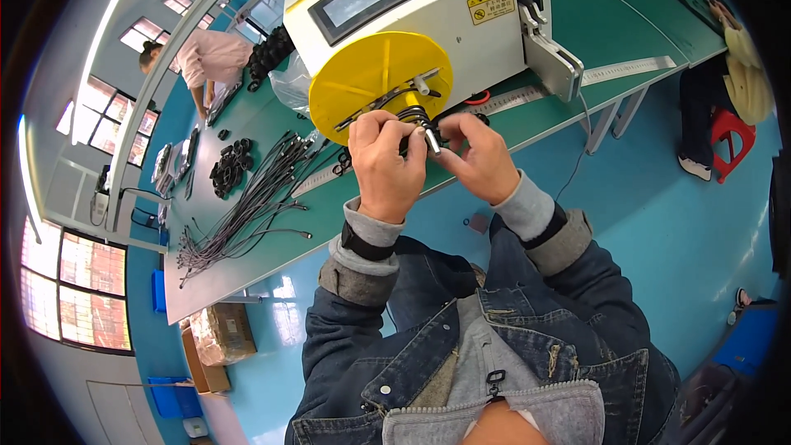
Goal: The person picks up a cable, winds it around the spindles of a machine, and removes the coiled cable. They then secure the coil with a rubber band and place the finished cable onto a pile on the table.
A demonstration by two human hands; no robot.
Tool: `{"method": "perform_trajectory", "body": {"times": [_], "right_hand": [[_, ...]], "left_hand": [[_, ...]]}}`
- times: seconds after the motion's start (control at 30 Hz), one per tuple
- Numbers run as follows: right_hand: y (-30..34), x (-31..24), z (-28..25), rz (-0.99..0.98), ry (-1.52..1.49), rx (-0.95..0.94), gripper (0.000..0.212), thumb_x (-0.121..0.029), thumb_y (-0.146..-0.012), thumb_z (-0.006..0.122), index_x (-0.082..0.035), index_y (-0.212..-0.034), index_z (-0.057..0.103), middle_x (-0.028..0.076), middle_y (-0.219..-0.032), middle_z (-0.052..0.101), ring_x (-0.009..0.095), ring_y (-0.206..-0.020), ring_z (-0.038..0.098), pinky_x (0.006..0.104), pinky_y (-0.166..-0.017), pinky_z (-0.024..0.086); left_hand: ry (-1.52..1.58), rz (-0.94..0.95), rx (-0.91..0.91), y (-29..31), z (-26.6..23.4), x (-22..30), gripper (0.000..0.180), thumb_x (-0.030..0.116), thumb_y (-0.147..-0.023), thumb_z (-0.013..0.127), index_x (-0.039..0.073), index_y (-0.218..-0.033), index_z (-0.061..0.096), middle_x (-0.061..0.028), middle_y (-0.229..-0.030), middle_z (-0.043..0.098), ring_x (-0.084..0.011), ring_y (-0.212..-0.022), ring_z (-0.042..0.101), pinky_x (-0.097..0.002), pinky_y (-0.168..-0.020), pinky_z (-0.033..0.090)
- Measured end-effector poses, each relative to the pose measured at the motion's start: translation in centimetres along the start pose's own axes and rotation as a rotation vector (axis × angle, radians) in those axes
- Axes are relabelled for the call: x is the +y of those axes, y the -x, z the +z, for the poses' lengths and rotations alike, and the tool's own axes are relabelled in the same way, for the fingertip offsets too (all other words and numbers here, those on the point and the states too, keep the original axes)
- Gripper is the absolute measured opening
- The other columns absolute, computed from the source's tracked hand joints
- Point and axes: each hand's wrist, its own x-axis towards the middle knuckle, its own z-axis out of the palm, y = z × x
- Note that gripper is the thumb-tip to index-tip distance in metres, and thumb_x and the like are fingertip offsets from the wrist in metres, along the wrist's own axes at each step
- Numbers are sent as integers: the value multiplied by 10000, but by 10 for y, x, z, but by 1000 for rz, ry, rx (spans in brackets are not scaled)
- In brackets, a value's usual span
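In front of me stands a white machine (pixel 461 8) with a small screen and a round yellow disc (pixel 342 82) on its near side. Black cable (pixel 414 114) is looped around the posts at the disc's centre, beside a shiny metal pin (pixel 433 143). My left hand (pixel 384 165) is closed, its thumb and fingers pinching the cable left of the pin. On the pin's right, my right hand (pixel 484 158) curls its thumb and forefinger against the same coil. The fingers partly hide the cable's ends.
Loose dark cables (pixel 247 206) lie on the green bench (pixel 198 284) at left, beside a pile of small black coils (pixel 231 166). A metal ruler (pixel 630 70) runs along the right edge. Another person (pixel 216 58) works at far left; a red stool (pixel 733 144) stands right.
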Motion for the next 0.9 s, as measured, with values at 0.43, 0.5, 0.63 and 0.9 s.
{"method": "perform_trajectory", "body": {"times": [0.43, 0.5, 0.63, 0.9], "right_hand": [[-25, 15, 30, -290, 193, 158, 677, -155, -716, 667, 58, -1247, 306, 260, -1112, 462, 408, -1015, 462, 435, -861, 399], [-22, 10, 27, -341, 297, 237, 519, -145, -756, 626, 55, -1177, 400, 257, -1015, 520, 410, -928, 509, 438, -810, 428], [-15, 22, 20, -22, 17, -10, 242, -160, -814, 584, 22, -965, 534, 166, -764, 593, 305, -647, 576, 373, -608, 489], [-6, 18, 13, 621, -967, -216, 199, -207, -864, 570, -9, -873, 565, 32, -628, 587, 79, -465, 519, 193, -391, 400]], "left_hand": [[-110, -110, -254, 6, -1, -13, 393, 143, -844, 471, -101, -1137, 372, -344, -1237, 339, -474, -1139, 345, -449, -981, 273], [-8, -96, -240, 6, -2, -15, 434, 152, -857, 463, -111, -1179, 339, -395, -1241, 286, -533, -1132, 302, -493, -980, 256], [-16, -202, -346, -5, -8, -10, 441, 157, -881, 437, -102, -1229, 355, -385, -1241, 304, -523, -1140, 306, -480, -989, 255], [85, -250, -372, -5, -13, -20, 362, 178, -888, 448, -68, -1151, 487, -334, -1266, 335, -457, -1195, 303, -433, -1009, 247]]}}
